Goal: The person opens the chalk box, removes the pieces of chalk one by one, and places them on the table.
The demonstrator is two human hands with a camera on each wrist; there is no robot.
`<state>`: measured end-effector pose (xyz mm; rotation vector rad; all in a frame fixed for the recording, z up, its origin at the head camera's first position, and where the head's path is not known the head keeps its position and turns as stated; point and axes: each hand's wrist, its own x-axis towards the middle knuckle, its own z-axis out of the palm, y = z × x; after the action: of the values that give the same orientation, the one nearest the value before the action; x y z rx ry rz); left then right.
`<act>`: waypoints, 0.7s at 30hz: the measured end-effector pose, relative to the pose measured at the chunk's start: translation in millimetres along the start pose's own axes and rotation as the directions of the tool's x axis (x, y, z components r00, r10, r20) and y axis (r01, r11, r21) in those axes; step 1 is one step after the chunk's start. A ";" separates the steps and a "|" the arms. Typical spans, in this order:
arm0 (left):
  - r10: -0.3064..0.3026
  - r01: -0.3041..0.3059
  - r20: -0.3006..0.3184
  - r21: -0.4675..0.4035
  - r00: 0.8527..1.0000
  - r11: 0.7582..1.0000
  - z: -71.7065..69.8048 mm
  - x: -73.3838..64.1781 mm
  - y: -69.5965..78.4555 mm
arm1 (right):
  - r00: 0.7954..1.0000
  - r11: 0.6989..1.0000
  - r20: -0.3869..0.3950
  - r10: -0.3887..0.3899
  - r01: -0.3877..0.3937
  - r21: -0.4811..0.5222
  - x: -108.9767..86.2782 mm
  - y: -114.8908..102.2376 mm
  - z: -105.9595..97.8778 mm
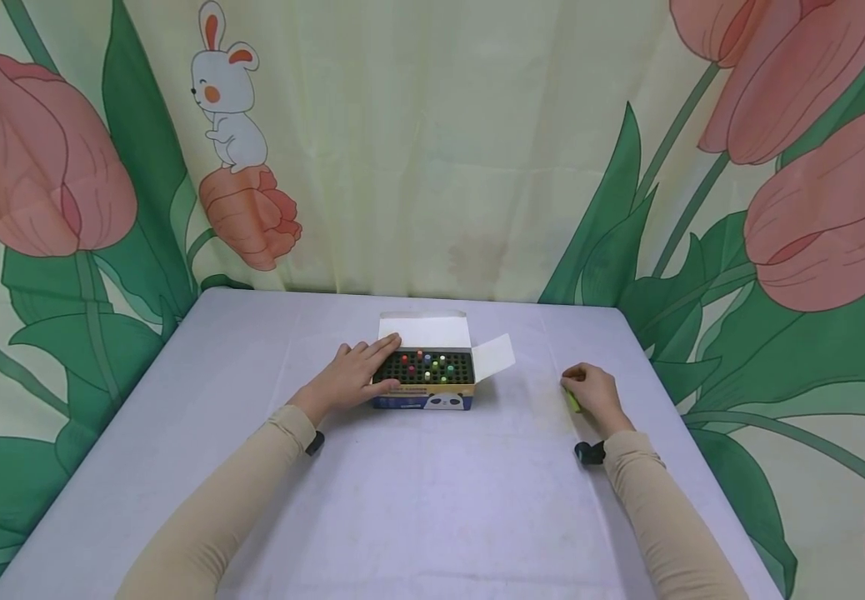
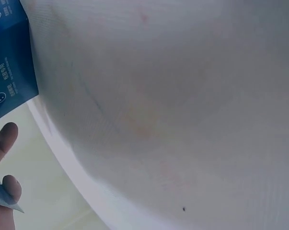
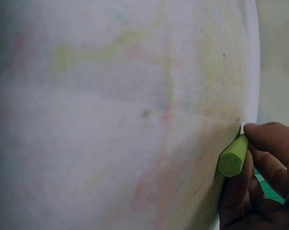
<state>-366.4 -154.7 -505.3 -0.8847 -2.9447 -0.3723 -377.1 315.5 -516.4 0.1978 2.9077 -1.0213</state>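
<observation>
In the head view, a blue and yellow box (image 1: 423, 400) with a panda on its front stands with its white lid raised. Its black insert has rows of holes, several of them filled with coloured sticks (image 1: 427, 364). My left hand (image 1: 352, 373) rests on the box's left end, thumb at the front edge and straight fingers reaching toward the back corner. To the right of the box, my right hand (image 1: 595, 396) pinches a light green chalk stick (image 3: 234, 158) between thumb and fingers, low over the table; its blunt, grainy end shows in the right wrist view.
A white flap (image 1: 492, 357) sticks out from the box's right side. The white tablecloth (image 1: 432, 500) bears faint coloured smudges, seen closely in the right wrist view. Behind the table hangs a curtain (image 1: 417, 150) printed with tulips and a rabbit.
</observation>
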 end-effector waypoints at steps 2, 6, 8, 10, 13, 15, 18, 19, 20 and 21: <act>0.003 -0.003 -0.001 0.006 1.000 1.000 -0.2 -0.2 -0.5 | 1.000 1.000 0.000 0.000 0.000 -0.008 0.1 0.0 0.2; 0.007 -0.007 -0.008 0.009 1.000 1.000 -0.9 -0.8 -1.0 | 1.000 1.000 -0.004 0.000 0.000 -0.015 0.5 -0.6 1.2; 0.005 -0.005 -0.008 0.007 1.000 1.000 -0.6 -0.6 -0.6 | 1.000 1.000 -0.003 -0.003 0.003 -0.019 0.3 -0.3 1.0; -0.001 0.001 -0.001 0.004 1.000 1.000 -0.6 -0.4 -0.1 | 1.000 1.000 -0.002 -0.006 0.006 -0.022 0.0 -0.1 0.5; -0.005 0.005 0.007 0.002 1.000 1.000 -1.4 0.3 0.7 | 1.000 1.000 0.000 -0.002 0.002 -0.018 -0.8 -0.5 -0.4; -0.005 0.005 0.010 -0.001 1.000 1.000 -2.2 0.9 1.3 | 1.000 1.000 0.001 0.001 -0.001 -0.014 -1.5 -0.8 -1.5; 0.000 -0.001 0.011 0.007 1.000 1.000 -2.0 1.3 0.9 | 1.000 1.000 0.015 0.009 -0.009 -0.008 -1.8 -1.3 -2.5; 0.000 0.000 0.012 0.015 1.000 1.000 -1.6 1.3 0.5 | 1.000 1.000 0.021 0.012 -0.012 -0.007 -1.7 -1.7 -2.6; -0.001 0.001 0.013 0.022 1.000 1.000 -1.0 1.3 0.0 | 1.000 1.000 0.028 0.013 -0.013 -0.008 -1.4 -2.0 -2.7; -0.001 0.001 0.011 0.027 1.000 1.000 -0.4 1.3 -0.4 | 0.999 1.000 0.037 0.020 -0.019 -0.005 -1.1 -2.5 -2.8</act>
<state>-367.7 -154.5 -504.8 -0.8851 -2.9526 -0.3282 -376.3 315.2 -512.5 0.2045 2.8690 -1.0043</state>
